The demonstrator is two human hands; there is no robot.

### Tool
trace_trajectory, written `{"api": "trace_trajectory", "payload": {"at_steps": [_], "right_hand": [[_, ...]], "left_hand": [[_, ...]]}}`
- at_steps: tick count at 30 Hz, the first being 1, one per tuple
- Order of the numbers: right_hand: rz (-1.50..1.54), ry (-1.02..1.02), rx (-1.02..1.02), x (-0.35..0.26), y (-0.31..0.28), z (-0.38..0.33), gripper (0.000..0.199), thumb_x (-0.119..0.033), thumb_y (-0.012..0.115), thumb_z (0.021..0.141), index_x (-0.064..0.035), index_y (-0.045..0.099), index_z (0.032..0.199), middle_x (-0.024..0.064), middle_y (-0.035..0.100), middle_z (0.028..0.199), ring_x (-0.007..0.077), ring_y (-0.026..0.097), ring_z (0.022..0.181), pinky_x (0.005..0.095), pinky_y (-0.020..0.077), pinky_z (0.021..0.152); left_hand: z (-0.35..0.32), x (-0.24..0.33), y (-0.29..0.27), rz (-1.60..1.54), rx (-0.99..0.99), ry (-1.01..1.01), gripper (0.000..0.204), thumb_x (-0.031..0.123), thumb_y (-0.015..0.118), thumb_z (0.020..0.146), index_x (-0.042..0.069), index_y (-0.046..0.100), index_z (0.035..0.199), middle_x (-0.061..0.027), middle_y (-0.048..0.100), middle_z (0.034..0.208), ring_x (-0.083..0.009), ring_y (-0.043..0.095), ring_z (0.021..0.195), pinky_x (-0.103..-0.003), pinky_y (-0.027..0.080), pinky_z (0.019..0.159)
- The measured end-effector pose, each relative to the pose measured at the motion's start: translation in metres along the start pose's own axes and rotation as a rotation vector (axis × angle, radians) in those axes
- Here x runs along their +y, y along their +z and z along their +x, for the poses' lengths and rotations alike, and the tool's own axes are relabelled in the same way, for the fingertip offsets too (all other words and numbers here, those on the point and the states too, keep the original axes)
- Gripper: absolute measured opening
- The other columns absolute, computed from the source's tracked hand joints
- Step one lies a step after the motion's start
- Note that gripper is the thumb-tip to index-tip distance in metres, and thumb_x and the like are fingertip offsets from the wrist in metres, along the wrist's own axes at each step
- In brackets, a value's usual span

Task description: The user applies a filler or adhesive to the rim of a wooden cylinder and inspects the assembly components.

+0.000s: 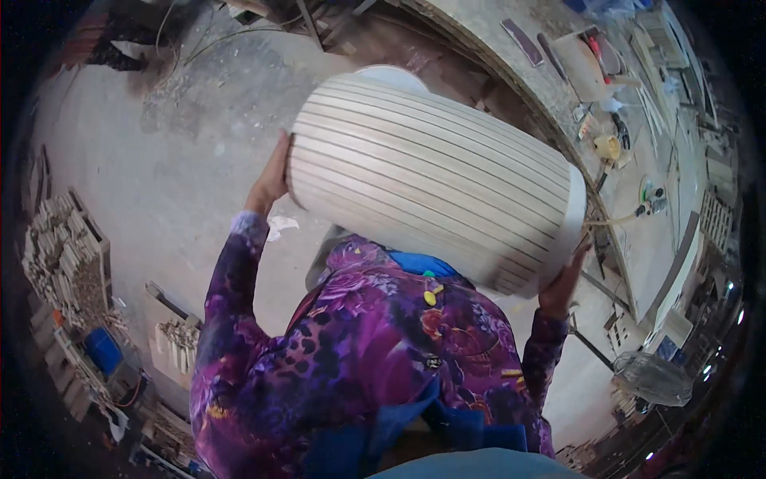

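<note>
A large pale cylinder of ribbed wooden slats (431,176) lies across in front of my chest, tilted with its right end nearer to me. My left hand (274,177) grips its left end, the fingers partly hidden behind the edge. At the other end my right hand (563,281) holds the lower edge by a smooth white end rim (576,209); most of its fingers are out of sight. A rounded white piece (394,78) shows just past the cylinder's far side, and I cannot tell whether it is joined to it.
A long workbench (638,191) runs along the right, with a red-handled tool (596,57), a yellowish round cup (607,147) and a hose (614,219) on it. Stacked wood strips (64,251) and a blue bin (103,350) stand at left. A wire-cage fan (653,378) is at lower right.
</note>
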State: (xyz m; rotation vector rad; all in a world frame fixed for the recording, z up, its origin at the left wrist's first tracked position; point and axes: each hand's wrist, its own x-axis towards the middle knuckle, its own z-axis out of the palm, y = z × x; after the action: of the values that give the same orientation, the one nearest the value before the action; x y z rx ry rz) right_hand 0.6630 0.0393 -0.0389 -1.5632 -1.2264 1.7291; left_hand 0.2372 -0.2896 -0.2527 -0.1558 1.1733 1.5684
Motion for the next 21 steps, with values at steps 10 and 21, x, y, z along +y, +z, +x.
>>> {"api": "trace_trajectory", "payload": {"at_steps": [10,21], "right_hand": [[0.044,-0.014,-0.040,-0.042,-0.012,-0.053,0.068,-0.060,0.043,0.105,-0.0059,0.048,0.146,0.0110,0.062,0.137,0.0261,0.057,0.127,0.0418,0.0452,0.107],[-0.510,-0.420,-0.071,-0.055,0.012,-0.052,0.133,-0.061,0.091,0.067,-0.0033,0.018,0.162,0.0142,0.048,0.151,0.0293,0.055,0.131,0.0447,0.0478,0.107]], "left_hand": [[0.103,-0.027,0.054,-0.034,-0.166,-0.099,0.095,0.084,0.047,0.088,0.008,0.055,0.145,-0.0110,0.067,0.133,-0.0209,0.068,0.114,-0.037,0.056,0.098],[0.108,0.035,0.085,0.375,0.010,0.347,0.068,0.057,0.040,0.107,-0.001,0.058,0.137,-0.0154,0.061,0.140,-0.0258,0.052,0.134,-0.035,0.036,0.115]]}}
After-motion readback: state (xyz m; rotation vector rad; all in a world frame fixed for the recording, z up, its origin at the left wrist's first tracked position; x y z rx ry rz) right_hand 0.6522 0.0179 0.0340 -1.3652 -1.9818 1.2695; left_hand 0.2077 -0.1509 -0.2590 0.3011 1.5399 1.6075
